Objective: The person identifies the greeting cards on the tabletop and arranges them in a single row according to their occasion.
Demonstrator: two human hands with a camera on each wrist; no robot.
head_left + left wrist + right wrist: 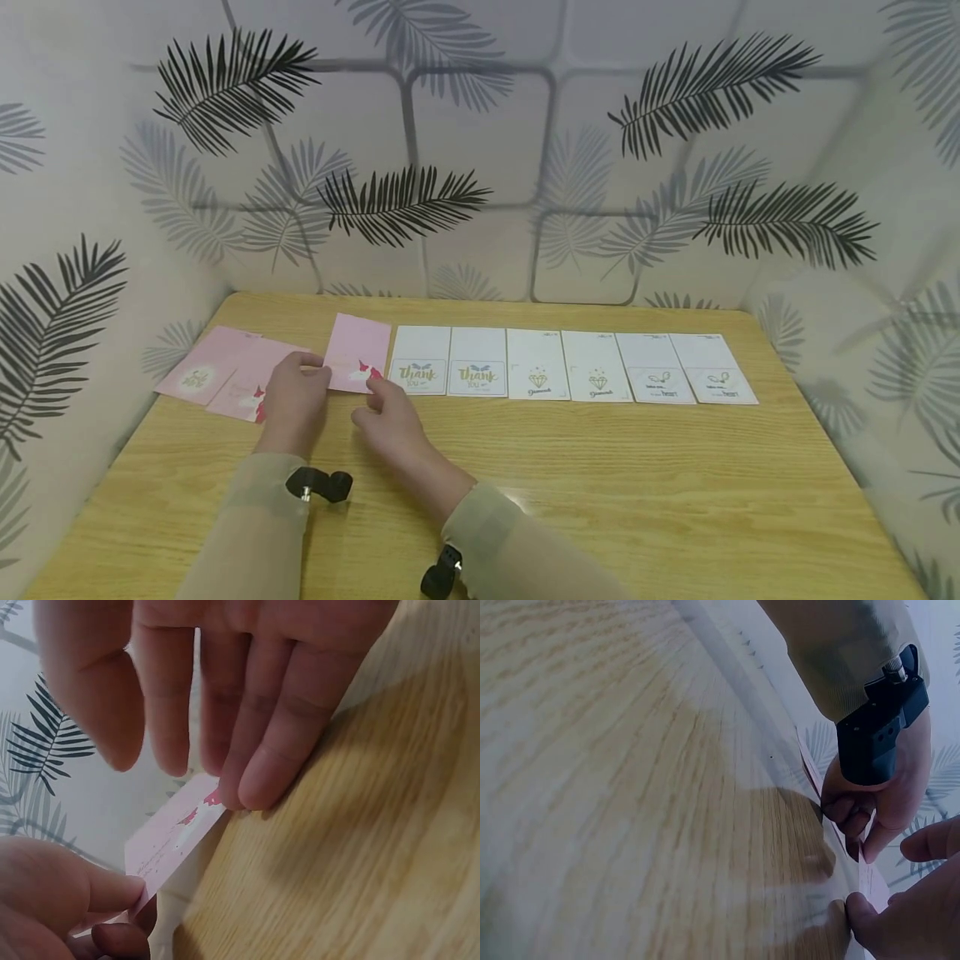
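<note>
A pink greeting card point(357, 346) with a white unicorn printed on its lower right lies between the two hands. My left hand point(297, 392) pinches its left edge between thumb and finger, as the left wrist view shows low on the left. At the lower right corner, fingertips of my right hand point(393, 421) touch the card, the fingers straight and the thumb apart. Left of these hands rest two more pink cards, one with a glittery round emblem point(197, 375) and one with a unicorn point(247, 392), partly behind the left hand.
White cards in pairs continue the row rightward: "Thank you" cards point(422, 346), diamond cards point(538, 358) and heart-lettered cards point(655, 350). They lie on a wooden table point(600, 483). Leaf-patterned curtain walls point(480, 275) stand at its back and sides.
</note>
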